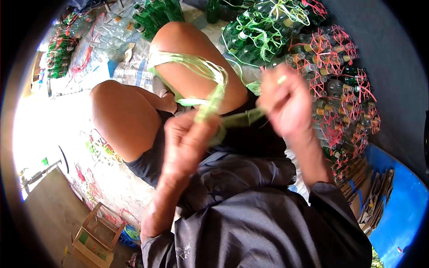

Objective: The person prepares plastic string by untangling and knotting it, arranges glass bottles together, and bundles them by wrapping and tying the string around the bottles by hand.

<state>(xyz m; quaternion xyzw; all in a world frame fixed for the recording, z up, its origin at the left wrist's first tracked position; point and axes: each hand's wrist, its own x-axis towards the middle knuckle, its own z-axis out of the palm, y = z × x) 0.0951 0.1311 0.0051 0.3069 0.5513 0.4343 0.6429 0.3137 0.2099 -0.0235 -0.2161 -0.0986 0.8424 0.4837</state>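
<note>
Light green plastic twine (190, 60) loops over my raised knee and runs down into my hands above my lap. My left hand (190, 136) is closed around the strands, its fingers wrapped on them. Raised to the right, my right hand (286, 100) is blurred by motion, with its fingers bent in and pinched. A stretch of the same twine spans between the two hands, and its end reaches my right fingers. A small pale green bit shows at the top of that hand.
Green bottles (257, 35) tied with green twine lie beyond my knee. Clear bottles (335, 89) bound with pink twine are stacked along the right. Loose clear bottles (111, 38) lie at upper left. A wooden stool (94, 234) stands lower left, a blue panel (402, 196) lower right.
</note>
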